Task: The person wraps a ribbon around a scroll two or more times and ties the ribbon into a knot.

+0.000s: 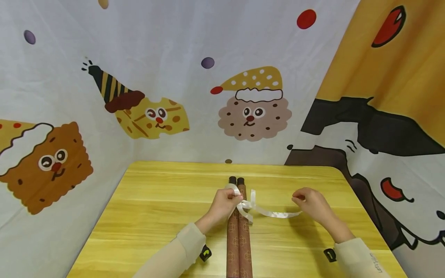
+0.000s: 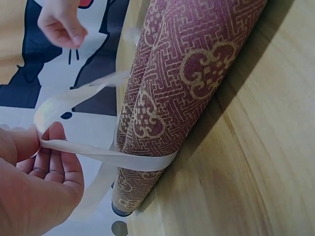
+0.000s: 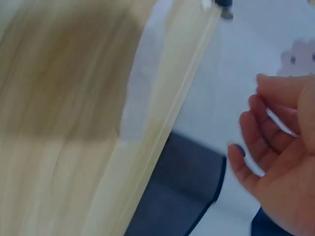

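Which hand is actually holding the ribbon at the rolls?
The left hand: it pinches the ribbon right against the two patterned rolls. The right hand is off to the side.

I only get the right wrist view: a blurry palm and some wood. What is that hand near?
Observer: The right hand hovers by the loose tail of a white ribbon and holds nothing.
Visitor: What is the ribbon on?
Observer: It wraps round two patterned rolls lying side by side on the table.
Visitor: And the other hand?
Observer: The left hand pinches a loop of the ribbon right at the rolls.
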Demonstrator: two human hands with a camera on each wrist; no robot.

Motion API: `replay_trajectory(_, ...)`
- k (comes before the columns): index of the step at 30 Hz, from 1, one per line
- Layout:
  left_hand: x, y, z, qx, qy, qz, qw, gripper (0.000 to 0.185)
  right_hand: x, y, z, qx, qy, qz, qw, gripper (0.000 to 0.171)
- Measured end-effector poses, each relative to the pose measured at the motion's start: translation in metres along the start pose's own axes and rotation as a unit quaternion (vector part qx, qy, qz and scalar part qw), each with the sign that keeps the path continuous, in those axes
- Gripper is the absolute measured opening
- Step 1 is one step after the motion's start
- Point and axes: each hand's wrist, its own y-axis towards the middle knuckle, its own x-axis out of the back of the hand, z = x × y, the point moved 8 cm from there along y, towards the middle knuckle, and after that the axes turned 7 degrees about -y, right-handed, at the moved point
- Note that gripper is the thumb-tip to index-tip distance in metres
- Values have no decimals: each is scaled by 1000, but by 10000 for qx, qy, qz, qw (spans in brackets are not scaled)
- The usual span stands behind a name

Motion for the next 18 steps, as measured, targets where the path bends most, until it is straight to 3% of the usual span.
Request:
replay_trajectory(4,-1,0,0,21,-69,11,10000,11,-10,2,40,549,248,-341,9976,8)
replay_trajectory(8,0,1,1,31,-70,-20,10000,13,-18,4,85,1234,435,-740,9886,12)
replay_trajectory(13,1,0,-1,-49,-13,51,10000,14,-28,6,129,2102,631,-1227,9679,16)
replay_trajectory(18,2,0,-3,-93,98,190,9997,14,-40,7,152,2674,724,-1558,9481,25)
